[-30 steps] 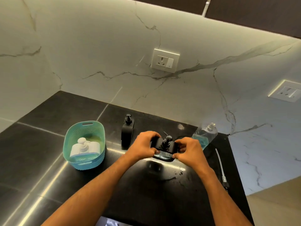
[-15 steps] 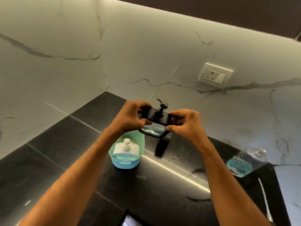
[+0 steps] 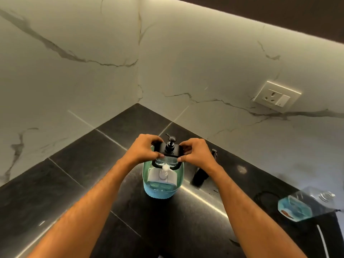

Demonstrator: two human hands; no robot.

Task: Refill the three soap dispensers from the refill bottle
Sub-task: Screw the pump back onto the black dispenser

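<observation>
Centre of frame: my left hand (image 3: 143, 148) and right hand (image 3: 196, 152) each keep a closed grip on opposite sides of the black-topped dispenser (image 3: 168, 152), fingers curled over its black cap and thumbs pressed against the clear lower body, which shows bluish liquid. I hold it clear of the surface, upright, pump head (image 3: 170, 141) pointing up. Directly below it in the frame sits the teal basket (image 3: 162, 190), holding a white-topped dispenser (image 3: 162, 176) with blue soap beneath its collar; whether the held dispenser touches the basket rim I cannot tell. Just right of the basket, partly hidden behind my right wrist, stands a black dispenser (image 3: 200, 176). At lower right, well apart from the hands, the clear refill bottle (image 3: 307, 205) rests tilted with blue liquid pooled in it. The dark stone surface (image 3: 78, 175) meets veined marble walls; a wall socket (image 3: 276, 96) is at right.
</observation>
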